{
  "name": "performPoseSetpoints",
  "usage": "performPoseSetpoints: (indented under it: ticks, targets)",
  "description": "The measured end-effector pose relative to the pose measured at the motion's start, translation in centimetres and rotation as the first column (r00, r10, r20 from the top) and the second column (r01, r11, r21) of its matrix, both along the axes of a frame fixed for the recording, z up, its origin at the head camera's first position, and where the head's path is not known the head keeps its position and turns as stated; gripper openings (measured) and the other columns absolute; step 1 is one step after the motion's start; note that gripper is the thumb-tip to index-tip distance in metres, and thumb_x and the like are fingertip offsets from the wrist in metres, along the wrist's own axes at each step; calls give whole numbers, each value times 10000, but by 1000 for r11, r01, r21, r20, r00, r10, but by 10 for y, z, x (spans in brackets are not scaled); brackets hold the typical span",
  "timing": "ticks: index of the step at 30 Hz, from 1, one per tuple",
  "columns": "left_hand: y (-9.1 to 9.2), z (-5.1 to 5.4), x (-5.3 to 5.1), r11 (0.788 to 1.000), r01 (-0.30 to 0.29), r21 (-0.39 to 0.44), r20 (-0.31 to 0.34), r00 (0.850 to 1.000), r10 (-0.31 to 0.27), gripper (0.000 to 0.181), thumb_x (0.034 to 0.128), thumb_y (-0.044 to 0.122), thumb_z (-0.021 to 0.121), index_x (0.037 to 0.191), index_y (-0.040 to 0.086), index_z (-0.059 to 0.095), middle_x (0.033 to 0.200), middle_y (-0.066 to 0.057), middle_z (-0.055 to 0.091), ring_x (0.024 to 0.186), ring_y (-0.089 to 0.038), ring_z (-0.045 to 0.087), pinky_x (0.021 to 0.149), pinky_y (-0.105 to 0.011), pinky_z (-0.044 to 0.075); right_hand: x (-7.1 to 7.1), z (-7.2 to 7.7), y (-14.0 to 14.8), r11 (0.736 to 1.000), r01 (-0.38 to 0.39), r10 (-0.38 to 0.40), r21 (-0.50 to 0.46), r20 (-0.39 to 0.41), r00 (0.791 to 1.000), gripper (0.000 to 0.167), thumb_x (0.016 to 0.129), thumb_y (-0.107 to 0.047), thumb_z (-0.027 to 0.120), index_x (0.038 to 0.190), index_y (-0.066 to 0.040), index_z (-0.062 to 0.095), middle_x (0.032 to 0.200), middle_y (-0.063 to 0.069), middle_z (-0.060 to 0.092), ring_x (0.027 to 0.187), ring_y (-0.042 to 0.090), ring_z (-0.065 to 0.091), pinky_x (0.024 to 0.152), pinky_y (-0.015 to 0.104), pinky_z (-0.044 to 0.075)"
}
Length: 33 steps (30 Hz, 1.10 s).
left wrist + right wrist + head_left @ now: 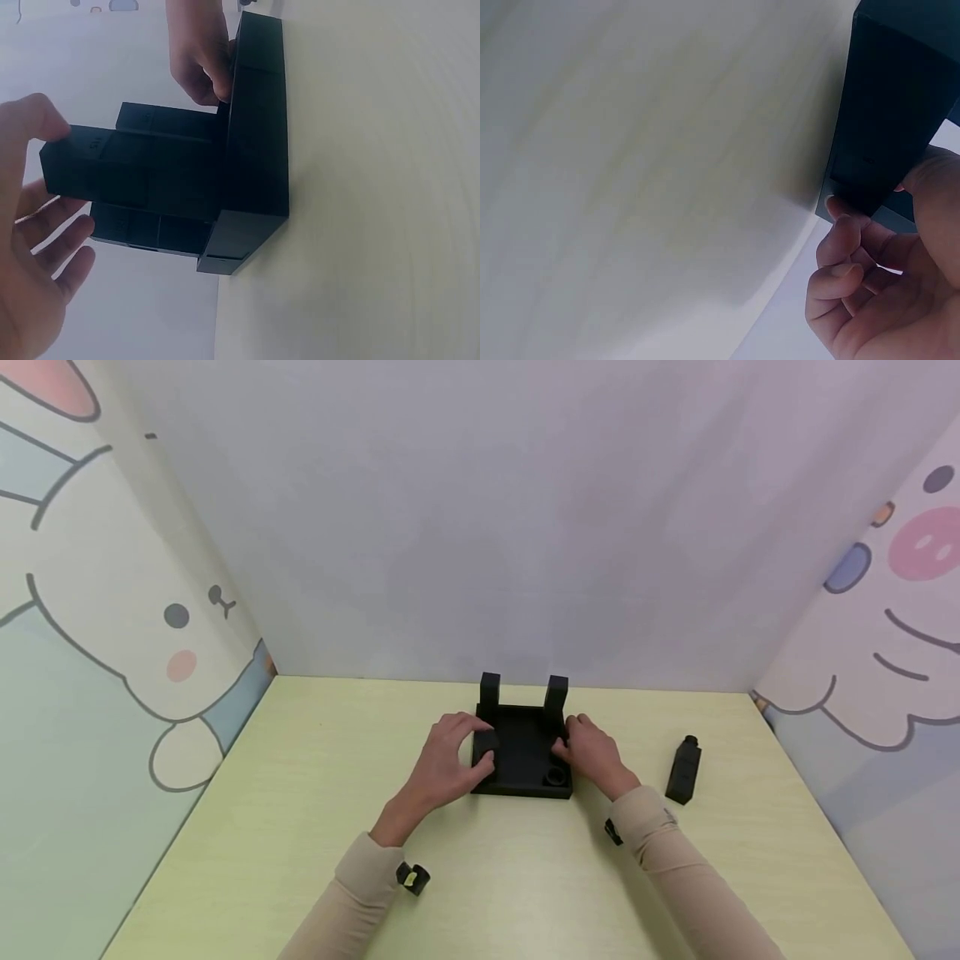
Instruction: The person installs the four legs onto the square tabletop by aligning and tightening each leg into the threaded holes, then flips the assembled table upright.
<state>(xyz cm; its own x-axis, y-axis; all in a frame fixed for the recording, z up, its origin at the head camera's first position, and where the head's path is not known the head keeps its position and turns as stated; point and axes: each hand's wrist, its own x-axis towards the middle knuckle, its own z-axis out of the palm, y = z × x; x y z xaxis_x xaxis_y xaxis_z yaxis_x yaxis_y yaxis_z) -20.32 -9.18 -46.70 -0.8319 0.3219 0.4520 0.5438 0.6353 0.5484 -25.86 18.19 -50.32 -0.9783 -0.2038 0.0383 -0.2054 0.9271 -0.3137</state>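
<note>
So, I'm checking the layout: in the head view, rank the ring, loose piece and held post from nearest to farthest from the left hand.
1. Held post: in the left hand, tray's left side.
2. Ring: tray's near right corner.
3. Loose piece: right of the tray.

The right wrist view crops the black tray; lettering on the black block is blurred.

I'm looking into a screened-off tabletop booth; what building holds it, I can't tell. A pale wood-grain table meets a plain whitish backdrop between a cartoon-animal panel and a cartoon-pig panel.
</note>
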Motion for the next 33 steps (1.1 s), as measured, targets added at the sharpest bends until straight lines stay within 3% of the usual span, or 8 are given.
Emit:
performPoseSetpoints:
  ticks: [6,9,12,16,21,25,33]
  targets:
    - [-1,1,1,997,69,29,119,990,-72,319,922,162,629,1239,171,659,1252,-5,643,1216,-231,546,1038,-465,480,1,0,-1,1000,-2,2,0,-8,1000,203,926,-209,603,938,-11,556,882,127,531,623,218,482,544,396,461]
    - [-1,2,1,996,82,34,145,986,-86,348,927,154,606,1271,171,652,1284,-12,625,1245,-249,535,1051,-481,469,1,0,-1,1000,-4,4,1,-10,1000,204,927,-206,604,941,-8,557,879,127,530,621,216,480,542,393,460]
    - [-1,1,2,999,51,17,132,990,-53,374,934,262,654,1297,171,644,1293,-26,628,1257,-269,548,1067,-508,458,2,1,-1,1000,-7,7,6,-6,1000,206,933,-203,601,949,-3,556,879,130,528,621,216,477,542,388,457]
    - [-1,0,2,999,-32,-7,94,995,33,494,882,449,750,1262,155,638,1244,-28,644,1227,-277,573,1059,-518,446,2,1,-1,1000,-4,4,9,-3,1000,205,935,-201,602,950,-1,556,876,128,525,623,214,476,544,389,460]
    - [-3,-2,1,996,-95,-2,54,994,95,472,836,487,801,1112,141,638,1120,-51,651,1100,-265,590,990,-476,461,2,0,-1,1000,-3,3,7,-7,1000,205,929,-198,603,947,1,556,868,127,523,622,213,477,544,392,467]
    - [-4,-1,0,996,-82,16,38,996,82,422,840,448,810,1087,143,654,1099,-31,664,1101,-241,594,995,-466,477,2,-1,0,1000,-10,10,5,-15,1000,207,931,-198,600,947,4,555,866,129,525,616,213,474,536,389,458]
    - [-5,-1,-2,1000,-3,11,10,1000,3,310,891,290,761,1158,144,699,1135,4,690,1132,-203,600,1014,-414,504,1,-1,0,1000,-7,7,-3,-15,1000,205,938,-194,603,942,5,553,860,132,526,608,218,474,537,392,455]
